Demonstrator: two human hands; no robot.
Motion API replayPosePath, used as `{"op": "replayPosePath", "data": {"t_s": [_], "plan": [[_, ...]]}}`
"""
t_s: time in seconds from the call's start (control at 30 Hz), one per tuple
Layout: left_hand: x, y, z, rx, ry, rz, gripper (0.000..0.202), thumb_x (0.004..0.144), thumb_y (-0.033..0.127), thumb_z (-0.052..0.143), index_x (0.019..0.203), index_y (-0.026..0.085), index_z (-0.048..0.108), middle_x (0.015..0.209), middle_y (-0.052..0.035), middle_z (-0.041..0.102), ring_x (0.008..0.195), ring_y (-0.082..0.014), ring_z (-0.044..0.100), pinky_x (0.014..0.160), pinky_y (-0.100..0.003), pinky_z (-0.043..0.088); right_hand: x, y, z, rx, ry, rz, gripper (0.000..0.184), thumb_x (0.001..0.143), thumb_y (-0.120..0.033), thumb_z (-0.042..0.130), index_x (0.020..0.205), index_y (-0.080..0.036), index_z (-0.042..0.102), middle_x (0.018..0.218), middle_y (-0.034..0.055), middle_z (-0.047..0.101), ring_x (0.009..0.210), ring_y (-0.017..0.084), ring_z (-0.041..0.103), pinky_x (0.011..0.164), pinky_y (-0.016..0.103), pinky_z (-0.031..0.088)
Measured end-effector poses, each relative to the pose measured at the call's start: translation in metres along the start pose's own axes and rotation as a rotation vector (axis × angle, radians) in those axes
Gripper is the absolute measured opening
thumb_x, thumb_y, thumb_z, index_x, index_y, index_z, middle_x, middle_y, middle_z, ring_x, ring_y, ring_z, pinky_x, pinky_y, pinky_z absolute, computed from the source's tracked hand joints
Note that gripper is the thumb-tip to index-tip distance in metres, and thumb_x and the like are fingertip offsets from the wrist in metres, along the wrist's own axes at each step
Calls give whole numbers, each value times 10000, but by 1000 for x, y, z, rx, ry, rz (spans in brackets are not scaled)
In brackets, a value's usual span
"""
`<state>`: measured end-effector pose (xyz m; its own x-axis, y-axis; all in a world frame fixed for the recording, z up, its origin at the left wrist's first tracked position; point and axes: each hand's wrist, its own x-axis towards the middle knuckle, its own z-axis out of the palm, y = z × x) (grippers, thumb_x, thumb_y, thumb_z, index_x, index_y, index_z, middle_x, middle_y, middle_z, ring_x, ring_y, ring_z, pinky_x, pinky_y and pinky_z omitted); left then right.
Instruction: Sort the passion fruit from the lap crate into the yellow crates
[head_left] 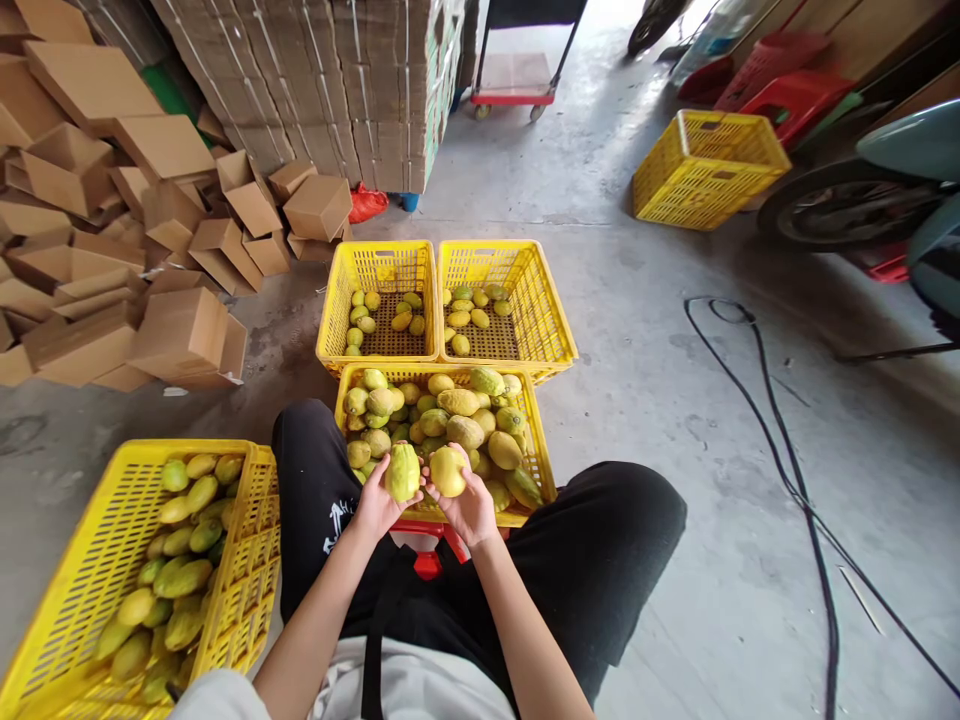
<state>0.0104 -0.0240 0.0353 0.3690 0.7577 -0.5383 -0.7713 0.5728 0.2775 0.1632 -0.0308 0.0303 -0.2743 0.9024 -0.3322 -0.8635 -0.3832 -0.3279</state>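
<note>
My left hand [375,508] is closed round a green-yellow, ribbed papaya [403,472]. Beside it, my right hand [474,512] grips a rounder, yellower papaya [448,471]. The two fruits are held close together above the near edge of a yellow plastic crate [541,440] between my knees. Many yellow and green papayas [465,432] fill that crate. Just beyond it stand two more yellow crates, the left one [323,325] and the right one [551,300], each with a few papayas on its floor.
At my left, another yellow crate [82,520] holds many papayas. Cardboard boxes [180,330] are heaped at the upper left, near a strapped stack of cardboard [315,80]. To the right lie a black cable [795,490], a yellow crate [709,170] and a motorbike [900,190].
</note>
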Motion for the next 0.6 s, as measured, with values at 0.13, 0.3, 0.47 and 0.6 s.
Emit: {"op": "replayPosePath", "data": {"t_s": [0.13, 0.3, 0.47, 0.6], "plan": [[0, 0, -4, -33, -12, 52, 306, 849, 339, 475, 1079, 186, 605, 1025, -99, 658, 848, -224, 637, 726, -389, 513, 1, -3, 4, 75, 0, -5, 288, 823, -335, 497, 1106, -286, 520, 1040, 56, 659, 891, 208, 656, 743, 395, 554], [1, 1, -6, -59, 1, 62, 265, 852, 285, 470, 1053, 184, 612, 1067, -90, 654, 930, -239, 630, 823, -431, 484, 3, -4, 6, 96, 74, -32, 295, 799, -313, 518, 1093, -306, 533, 1040, 44, 671, 976, 240, 640, 820, 480, 526], [-2, 2, -3, -20, 4, 115, 345, 866, 321, 483, 1198, 243, 535, 1080, -68, 641, 895, -211, 629, 714, -333, 509, 0, -5, 5, 48, 120, -52, 362, 799, -375, 563, 1151, -300, 527, 968, 36, 687, 866, 195, 661, 783, 386, 552], [-4, 3, -1, -5, 19, 123, 410, 860, 355, 497, 1260, 264, 487, 1029, -59, 642, 822, -189, 628, 619, -278, 504, 0, -2, -1, 7, 129, -20, 374, 751, -334, 640, 1110, -293, 544, 948, 18, 680, 818, 175, 664, 725, 326, 564]]}}
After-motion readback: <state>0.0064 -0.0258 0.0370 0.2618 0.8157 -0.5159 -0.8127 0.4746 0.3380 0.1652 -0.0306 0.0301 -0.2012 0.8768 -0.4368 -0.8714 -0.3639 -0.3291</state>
